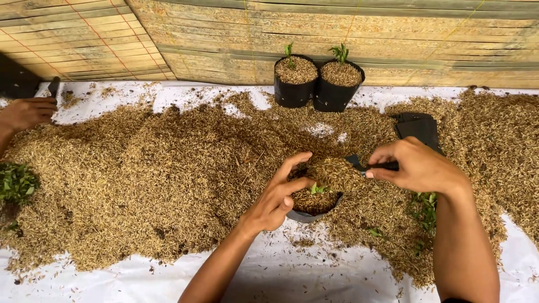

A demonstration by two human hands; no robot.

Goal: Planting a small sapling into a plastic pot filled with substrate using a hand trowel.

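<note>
**Two hands at a black grow bag amid rice husk**

The left hand (279, 196) is half open, thumb and fingers curled around the rim of a small black grow bag (312, 210) that sits near the middle of the surface (269, 275), toward its front edge. The right hand (416, 166) pinches the handle of a dark scoop (359, 164) heaped with husk, tilted over the bag's mouth. Inside the bag, a small green seedling (318, 189) pokes from dry, flaky golden husk. Loose husk (146, 163) covers most of the white sheet. Two filled black bags (317, 83), soft-walled and round, stand at the back edge. Another person's hand (25, 113) rests at the left edge.
</note>
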